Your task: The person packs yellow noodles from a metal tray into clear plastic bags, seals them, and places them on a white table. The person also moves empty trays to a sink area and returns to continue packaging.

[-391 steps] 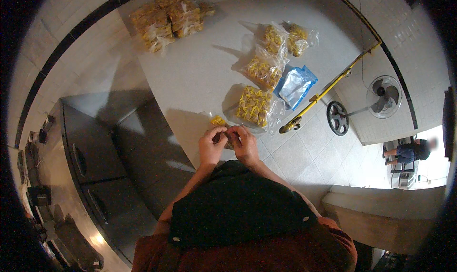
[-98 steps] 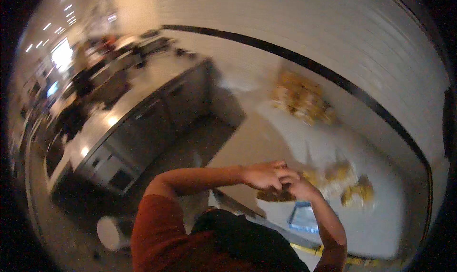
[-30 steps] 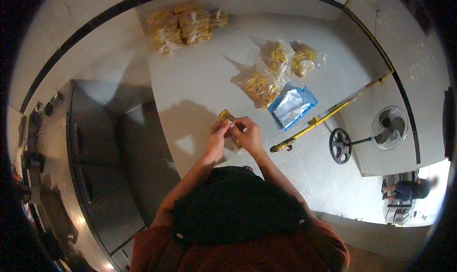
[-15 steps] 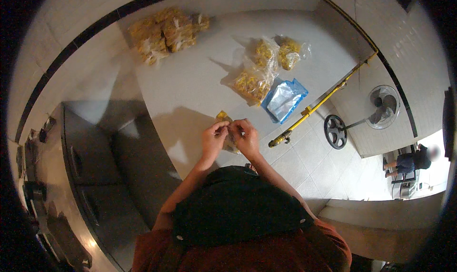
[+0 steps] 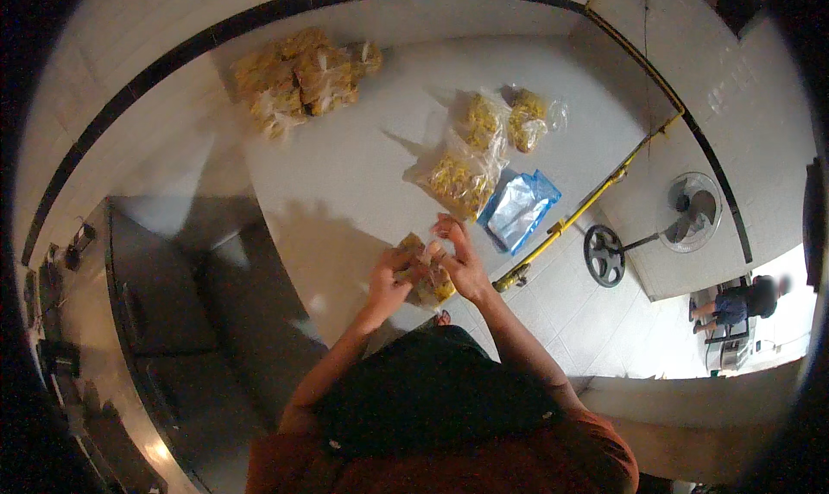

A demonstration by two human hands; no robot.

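Note:
A small clear plastic bag of yellowish food pieces (image 5: 439, 288) lies at the near edge of the pale table, between my hands. My left hand (image 5: 391, 278) grips its left side, fingers bent over the plastic and slightly blurred. On the bag's upper right is my right hand (image 5: 464, 268), its fingers apart and curving over the bag without closing. Just beyond stand filled clear bags of yellow pieces (image 5: 458, 181), with another such bag (image 5: 527, 121) farther right. A blue-and-silver plastic packet (image 5: 521, 209) lies flat to the right of them.
Several filled bags (image 5: 302, 75) are piled at the table's far left. A yellow pipe (image 5: 570, 216) runs along the right side. Past it stands a fan (image 5: 691, 209) near a black handwheel-like round base (image 5: 604, 256). Dark cabinets (image 5: 164, 278) are at left; another person (image 5: 747, 302) is far right.
My hands, pinched together over the bag's top before, have moved apart. The right hand has opened and shifted right; the left now lies over the bag's side. The view has tilted slightly.

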